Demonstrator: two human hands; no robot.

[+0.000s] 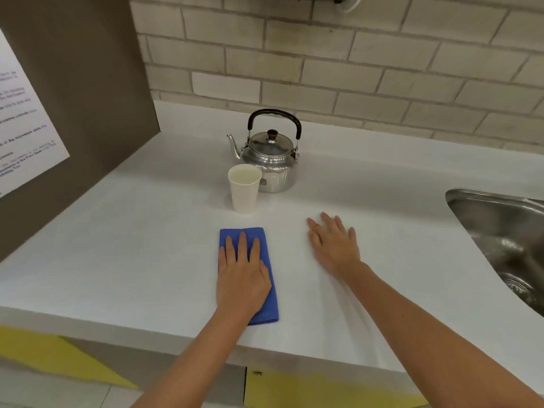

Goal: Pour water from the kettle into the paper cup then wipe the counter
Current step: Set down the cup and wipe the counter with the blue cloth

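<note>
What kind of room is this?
Most likely a kitchen. There's a metal sink set in a white counter, a tiled wall behind it, and a kettle.

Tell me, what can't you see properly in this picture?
All in the head view:
- Paper cup: water level unclear from glare.
- Kettle: lid on, contents hidden; the cup covers its lower left.
- Blue cloth: the left hand covers its middle.
- Sink: cut off by the right edge.
- Poster: print blurred.
</note>
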